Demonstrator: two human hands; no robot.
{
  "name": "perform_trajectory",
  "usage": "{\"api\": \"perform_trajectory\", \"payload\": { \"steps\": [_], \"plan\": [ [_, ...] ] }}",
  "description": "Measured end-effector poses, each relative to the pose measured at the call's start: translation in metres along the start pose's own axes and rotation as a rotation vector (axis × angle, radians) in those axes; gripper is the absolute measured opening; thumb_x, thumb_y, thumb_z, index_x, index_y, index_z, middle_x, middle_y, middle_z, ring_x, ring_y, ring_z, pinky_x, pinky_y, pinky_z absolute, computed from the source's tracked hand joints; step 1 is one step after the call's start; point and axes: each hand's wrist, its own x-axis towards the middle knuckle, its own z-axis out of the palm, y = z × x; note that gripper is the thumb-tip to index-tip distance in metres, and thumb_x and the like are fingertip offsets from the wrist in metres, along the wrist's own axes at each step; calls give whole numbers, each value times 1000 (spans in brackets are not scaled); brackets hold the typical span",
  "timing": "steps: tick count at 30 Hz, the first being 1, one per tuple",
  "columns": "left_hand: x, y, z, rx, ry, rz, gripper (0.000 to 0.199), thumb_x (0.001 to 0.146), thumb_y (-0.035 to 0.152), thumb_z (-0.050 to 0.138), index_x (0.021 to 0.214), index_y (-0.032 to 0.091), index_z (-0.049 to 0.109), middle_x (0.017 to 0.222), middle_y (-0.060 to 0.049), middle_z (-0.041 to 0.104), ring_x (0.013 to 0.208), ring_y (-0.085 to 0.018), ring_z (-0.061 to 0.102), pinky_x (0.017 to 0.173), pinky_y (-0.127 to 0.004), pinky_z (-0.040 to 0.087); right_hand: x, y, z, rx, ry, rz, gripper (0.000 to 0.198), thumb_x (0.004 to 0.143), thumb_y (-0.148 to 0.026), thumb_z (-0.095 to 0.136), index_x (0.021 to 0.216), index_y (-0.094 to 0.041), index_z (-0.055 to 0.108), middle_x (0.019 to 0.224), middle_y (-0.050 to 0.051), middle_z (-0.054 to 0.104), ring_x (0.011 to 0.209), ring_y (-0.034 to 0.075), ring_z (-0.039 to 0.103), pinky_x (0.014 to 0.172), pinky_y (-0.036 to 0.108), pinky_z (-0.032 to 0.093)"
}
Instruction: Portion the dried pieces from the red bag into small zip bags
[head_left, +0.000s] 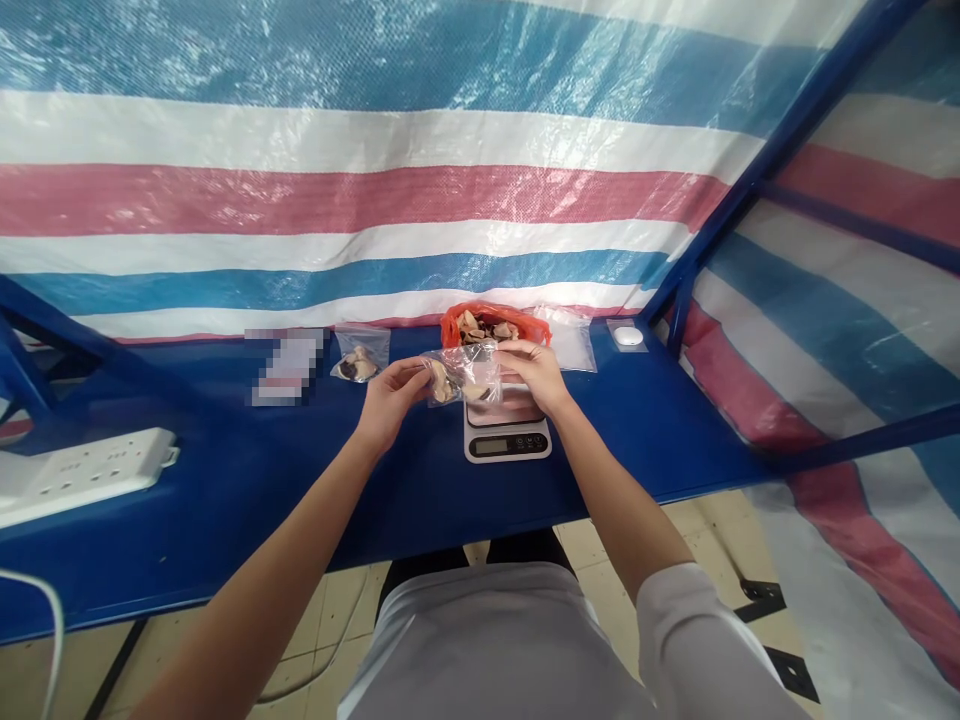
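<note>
Between my two hands hangs a clear plastic bag (pixel 471 377) with several pale and dark dried slices in it. My left hand (pixel 391 400) pinches its left end. At the bag's right end, the fingers of my right hand (pixel 534 372) are closed on the plastic. The bag is above a white kitchen scale (pixel 508 445) and hides part of its metal plate; I cannot read the display. Just behind is a red plastic bag (pixel 536 330) full of similar slices. Left of my left hand lies another clear bag (pixel 358 360) with slices inside.
Flat clear bags (pixel 574 345) lie right of the red bag. A white round object (pixel 628 336) rests at the table's far right. On the left are a blurred-out item (pixel 289 368) and a white power strip (pixel 90 468). Striped sheeting (pixel 360 200) and blue frame bars (pixel 679 300) bound the blue table (pixel 420 510).
</note>
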Motion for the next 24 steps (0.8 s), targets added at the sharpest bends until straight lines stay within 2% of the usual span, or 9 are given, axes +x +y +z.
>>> {"api": "perform_trajectory", "payload": {
  "steps": [3, 5, 7, 9, 11, 13, 17, 24],
  "plan": [
    [-2, -1, -10, 374, 104, 276, 35, 75, 40, 76, 101, 18, 71, 100, -8, 74, 93, -22, 70, 86, -37, 58, 3, 2, 2, -55, -10, -18, 36, 61, -44, 86, 89, -22, 78, 93, 4, 77, 92, 28, 73, 86, 48, 62],
    [-5, 1, -10, 587, 108, 439, 30, 81, 40, 70, 102, 19, 71, 105, -8, 72, 91, -21, 69, 83, -34, 58, 5, 2, 4, -95, -11, -24, 37, 62, -45, 85, 90, -21, 78, 94, 5, 76, 93, 29, 73, 85, 47, 62],
    [-6, 5, -5, 705, 25, 561, 27, 85, 39, 66, 102, 19, 72, 103, -7, 72, 85, -19, 69, 77, -31, 58, 8, 3, 7, -136, -8, -26, 37, 63, -45, 83, 90, -20, 78, 91, 4, 76, 92, 27, 72, 81, 44, 62],
    [-4, 9, 6, 731, -96, 627, 27, 87, 38, 64, 104, 19, 72, 95, -6, 72, 77, -17, 68, 73, -29, 57, 13, 3, 9, -172, -8, -30, 36, 64, -44, 82, 91, -21, 78, 88, 3, 75, 91, 26, 72, 81, 42, 61],
    [1, 12, 20, 734, -206, 626, 25, 88, 36, 63, 104, 18, 72, 94, -6, 72, 75, -16, 68, 72, -28, 57, 17, 4, 12, -178, -7, -42, 33, 64, -42, 82, 91, -21, 79, 87, 2, 75, 91, 25, 71, 84, 41, 60],
    [9, 13, 31, 717, -241, 616, 23, 88, 36, 63, 100, 18, 72, 93, -6, 73, 75, -16, 68, 72, -28, 57, 21, 6, 13, -141, -15, -57, 31, 64, -40, 82, 90, -22, 80, 90, 2, 76, 93, 25, 71, 86, 41, 59],
    [25, 6, 42, 675, -224, 568, 23, 84, 35, 65, 97, 17, 73, 96, -7, 74, 76, -17, 69, 76, -28, 57, 23, 7, 12, -36, -33, -80, 30, 62, -41, 84, 86, -23, 79, 96, 2, 77, 94, 25, 72, 87, 40, 59],
    [33, -13, 42, 649, -189, 498, 29, 83, 42, 69, 99, 17, 74, 95, -7, 74, 76, -18, 69, 74, -30, 56, 19, 3, 7, 20, -60, 3, 37, 62, -46, 85, 91, -23, 78, 103, 4, 78, 98, 28, 73, 87, 42, 61]
  ]
}}
